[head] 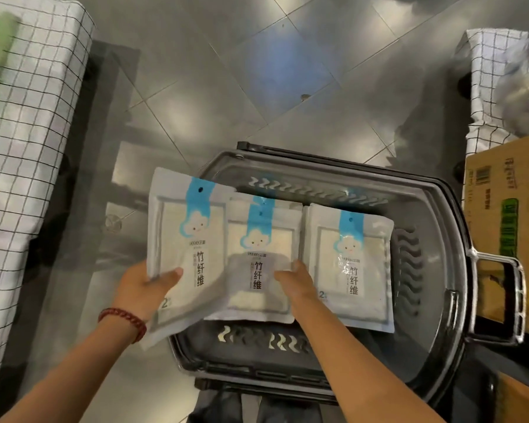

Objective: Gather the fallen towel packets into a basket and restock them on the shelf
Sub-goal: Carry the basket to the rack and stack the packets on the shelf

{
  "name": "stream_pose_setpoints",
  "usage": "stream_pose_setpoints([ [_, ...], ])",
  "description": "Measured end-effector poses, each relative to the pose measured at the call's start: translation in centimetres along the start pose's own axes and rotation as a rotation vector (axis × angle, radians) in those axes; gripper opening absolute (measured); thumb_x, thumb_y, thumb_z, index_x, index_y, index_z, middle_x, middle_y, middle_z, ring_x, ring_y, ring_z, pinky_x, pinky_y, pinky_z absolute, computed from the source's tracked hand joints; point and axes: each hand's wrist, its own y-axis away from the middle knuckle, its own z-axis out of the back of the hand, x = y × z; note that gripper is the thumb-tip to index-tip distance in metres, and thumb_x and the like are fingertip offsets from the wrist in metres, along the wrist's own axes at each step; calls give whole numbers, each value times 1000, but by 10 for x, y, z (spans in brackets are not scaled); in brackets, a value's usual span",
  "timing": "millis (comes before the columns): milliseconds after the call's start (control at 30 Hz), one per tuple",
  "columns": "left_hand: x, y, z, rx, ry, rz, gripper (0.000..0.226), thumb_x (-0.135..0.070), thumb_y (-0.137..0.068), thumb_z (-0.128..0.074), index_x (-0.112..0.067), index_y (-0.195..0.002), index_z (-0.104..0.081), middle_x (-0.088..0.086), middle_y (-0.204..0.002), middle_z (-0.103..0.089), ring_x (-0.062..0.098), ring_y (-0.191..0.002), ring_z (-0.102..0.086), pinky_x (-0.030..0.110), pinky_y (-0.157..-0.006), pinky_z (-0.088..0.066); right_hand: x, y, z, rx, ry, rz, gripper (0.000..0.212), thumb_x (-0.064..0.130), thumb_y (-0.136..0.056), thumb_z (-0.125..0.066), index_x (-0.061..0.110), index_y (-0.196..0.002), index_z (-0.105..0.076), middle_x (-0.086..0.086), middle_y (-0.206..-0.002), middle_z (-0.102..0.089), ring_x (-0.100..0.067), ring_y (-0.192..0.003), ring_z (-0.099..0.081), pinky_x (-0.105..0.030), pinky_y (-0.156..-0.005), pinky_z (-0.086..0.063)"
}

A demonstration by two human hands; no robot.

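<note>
A dark plastic basket (437, 209) with slotted walls stands on the floor below me. Inside it lie white towel packets with blue cloud labels: one at the right (351, 270) and one in the middle (257, 257), which seems to lie on another packet. My left hand (147, 288), with a red bead bracelet at the wrist, grips the lower edge of a third packet (184, 233) held over the basket's left rim. My right hand (297, 282) rests on the middle packet with its fingers extended.
Checked cloth covers a display at the left (28, 148) and another at the far right (486, 87). A cardboard box (501, 215) stands right of the basket, beside its side handle (501, 300). Grey floor tiles (226, 71) stretch ahead.
</note>
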Motion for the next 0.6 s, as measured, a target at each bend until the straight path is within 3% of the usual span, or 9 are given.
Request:
stream_pose_setpoints([
  [100,5,-7,2,18,76,38,17,-5,-83,-67,-15,-96,-64,3,-91,-65,18,-81,-62,33,-76,-48,-11,-11,-12,-31,52,-35,55,-5,-82,-57,5,-134,-42,-12,-133,-53,-24,-117,-52,-22,-89,-41],
  [200,9,-10,1,13,100,60,16,-5,-82,-67,-16,-94,-65,-2,-83,-65,10,-75,-61,26,-63,-47,-17,-15,-17,-98,27,-6,51,-4,-75,-65,6,-123,-52,-12,-118,-62,-25,-107,-59,-21,-79,-44],
  [333,9,-13,0,12,78,56,14,-6,-81,-69,-20,-81,-65,-7,-75,-64,8,-72,-60,24,-58,-44,-19,-14,-10,-78,-23,-4,34,3,-80,-68,4,-111,-57,-7,-100,-64,-17,-83,-59,-14,-57,-44],
  [467,8,-13,-1,1,63,66,14,-6,-81,-69,-16,-89,-66,0,-82,-65,13,-75,-61,29,-67,-48,-12,-5,-2,-112,-26,83,16,9,-88,-61,7,-100,-50,-3,-89,-55,-19,-84,-53,-25,-63,-43],
  [533,8,-11,-3,-7,24,61,13,-7,-82,-69,-13,-92,-66,3,-85,-65,15,-75,-60,31,-71,-47,-9,3,5,-225,17,213,15,7,-91,-56,11,-96,-43,4,-87,-49,-16,-86,-49,-23,-67,-38],
  [600,5,-7,-4,-16,-34,43,9,-10,-83,-69,-13,-91,-65,3,-84,-64,10,-72,-57,29,-66,-44,-4,15,15,-372,-10,348,18,4,-91,-54,14,-101,-42,7,-95,-50,-11,-89,-49,-22,-74,-38],
])
